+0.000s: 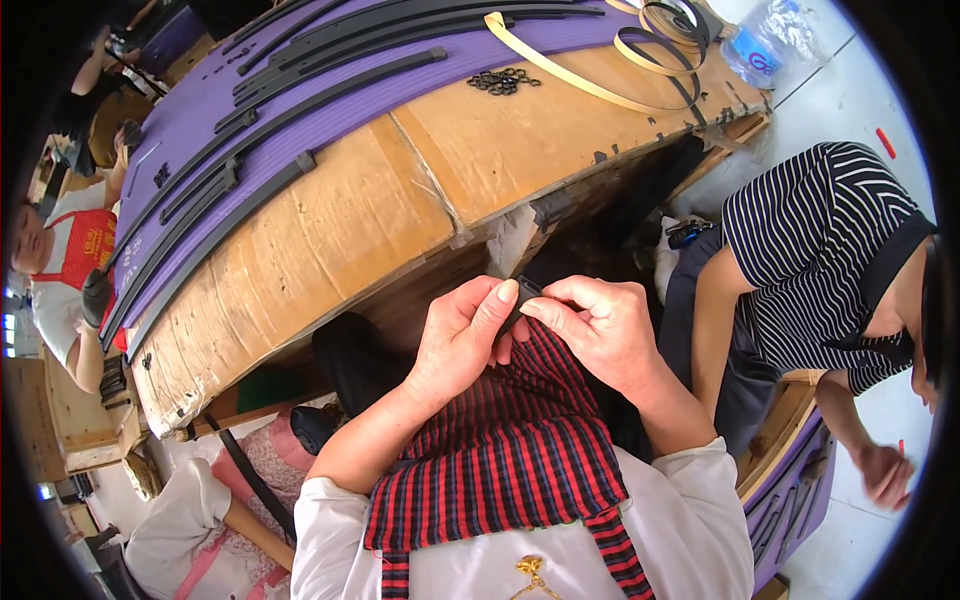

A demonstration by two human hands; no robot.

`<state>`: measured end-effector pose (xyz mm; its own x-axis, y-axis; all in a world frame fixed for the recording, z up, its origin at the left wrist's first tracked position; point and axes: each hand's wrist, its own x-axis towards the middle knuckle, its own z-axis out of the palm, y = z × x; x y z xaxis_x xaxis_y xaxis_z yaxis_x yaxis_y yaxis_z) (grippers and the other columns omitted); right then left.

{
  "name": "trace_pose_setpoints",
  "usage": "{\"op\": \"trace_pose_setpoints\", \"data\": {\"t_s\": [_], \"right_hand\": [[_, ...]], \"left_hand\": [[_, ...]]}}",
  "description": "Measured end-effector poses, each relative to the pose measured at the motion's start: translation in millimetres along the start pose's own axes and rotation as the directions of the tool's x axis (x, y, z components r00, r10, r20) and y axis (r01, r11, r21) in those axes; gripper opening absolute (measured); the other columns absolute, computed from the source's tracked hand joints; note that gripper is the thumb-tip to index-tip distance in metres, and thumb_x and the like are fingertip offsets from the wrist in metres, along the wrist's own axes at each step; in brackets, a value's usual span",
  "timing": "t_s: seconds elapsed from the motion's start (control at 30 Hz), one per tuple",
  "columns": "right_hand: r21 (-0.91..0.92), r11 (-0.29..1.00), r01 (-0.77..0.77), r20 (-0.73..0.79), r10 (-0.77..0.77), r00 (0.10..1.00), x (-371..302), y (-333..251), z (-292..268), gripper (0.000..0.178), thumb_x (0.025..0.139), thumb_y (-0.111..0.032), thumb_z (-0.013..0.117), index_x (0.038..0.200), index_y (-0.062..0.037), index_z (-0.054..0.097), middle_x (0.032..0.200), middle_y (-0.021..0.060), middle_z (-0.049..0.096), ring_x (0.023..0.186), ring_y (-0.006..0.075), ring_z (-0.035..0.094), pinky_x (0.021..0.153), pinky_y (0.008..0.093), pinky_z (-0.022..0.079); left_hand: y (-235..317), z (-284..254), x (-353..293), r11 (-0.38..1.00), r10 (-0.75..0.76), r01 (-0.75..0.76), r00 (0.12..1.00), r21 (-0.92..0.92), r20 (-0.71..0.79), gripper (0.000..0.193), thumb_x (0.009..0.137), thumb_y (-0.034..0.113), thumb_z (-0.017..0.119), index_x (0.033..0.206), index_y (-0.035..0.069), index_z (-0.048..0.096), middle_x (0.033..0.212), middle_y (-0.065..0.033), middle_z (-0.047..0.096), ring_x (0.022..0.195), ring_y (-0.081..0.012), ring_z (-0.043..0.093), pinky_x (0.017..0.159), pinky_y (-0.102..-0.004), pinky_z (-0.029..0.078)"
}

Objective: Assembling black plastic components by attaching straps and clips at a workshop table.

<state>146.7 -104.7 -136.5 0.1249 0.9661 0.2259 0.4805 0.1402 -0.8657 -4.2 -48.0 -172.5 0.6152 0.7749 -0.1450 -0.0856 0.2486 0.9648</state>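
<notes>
Above my lap, near the table's front edge, both hands meet around a small black piece (527,288). My left hand (455,335) is closed, its thumb pressed along the piece. From the other side my right hand (605,325) pinches the same piece between thumb and fingers. Most of it is covered by my fingers, so its full shape and kind cannot be made out. A red and black striped apron (510,470) lies below my hands.
Long black strips (380,75) lie on a purple mat (360,110) over the cardboard-covered table (330,240). Small black rings (503,80), a coiled yellowish band (560,75) and a plastic bottle (765,50) are farther off. People sit close on both sides; another stands at far left.
</notes>
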Motion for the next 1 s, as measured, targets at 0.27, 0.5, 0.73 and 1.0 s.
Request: {"op": "trace_pose_setpoints", "data": {"t_s": [0.27, 0.5, 0.73, 1.0], "right_hand": [[0.025, 0.995, 0.096, 0.104, -0.098, 0.990, -2, 14, -2, 0.019, 0.076, -0.014, 0.069, 0.071, 0.0018, 0.060, 0.058, 0.0094, 0.058, 0.048, 0.0111, 0.054, 0.044, 0.0229, 0.041], [0.121, 0.971, 0.207, -0.003, -0.208, 0.978, 5, 16, 7, 0.017, 0.079, -0.008, 0.064, 0.069, 0.0018, 0.055, 0.059, 0.0101, 0.055, 0.049, 0.0166, 0.053, 0.045, 0.0275, 0.040], [0.090, 0.969, 0.231, -0.082, -0.224, 0.971, 10, 21, 12, 0.019, 0.074, -0.009, 0.068, 0.064, 0.0003, 0.055, 0.053, 0.0110, 0.050, 0.043, 0.0205, 0.048, 0.042, 0.0284, 0.037], [-0.032, 0.984, 0.173, -0.033, -0.174, 0.984, 6, 12, 11, 0.015, 0.074, -0.008, 0.069, 0.068, 0.0023, 0.059, 0.055, 0.0112, 0.055, 0.045, 0.0135, 0.053, 0.041, 0.0239, 0.038]], "left_hand": [[15, -1, -2, 0.992, -0.123, 0.121, 0.990, 0.031, 0.071, 0.044, 0.093, 0.039, 0.041, 0.073, 0.003, 0.055, 0.054, -0.0053, 0.054, 0.040, -0.0089, 0.046, 0.038, -0.0196, 0.037], [10, 2, 7, 0.997, 0.011, -0.011, 1.000, -0.070, -0.006, 0.028, 0.094, 0.031, 0.041, 0.094, 0.003, 0.049, 0.063, -0.0042, 0.052, 0.046, -0.0093, 0.049, 0.037, -0.0188, 0.037], [-10, 3, -8, 0.816, 0.412, -0.373, 0.911, 0.441, 0.008, 0.038, 0.078, 0.006, 0.066, 0.111, -0.001, 0.048, 0.094, -0.0091, 0.061, 0.089, -0.0120, 0.058, 0.076, -0.0274, 0.048], [-16, -4, -9, 0.929, 0.318, -0.299, 0.946, 0.219, -0.057, 0.036, 0.075, 0.008, 0.069, 0.107, 0.000, 0.054, 0.094, -0.0079, 0.063, 0.087, -0.0115, 0.060, 0.078, -0.0260, 0.049]]}}
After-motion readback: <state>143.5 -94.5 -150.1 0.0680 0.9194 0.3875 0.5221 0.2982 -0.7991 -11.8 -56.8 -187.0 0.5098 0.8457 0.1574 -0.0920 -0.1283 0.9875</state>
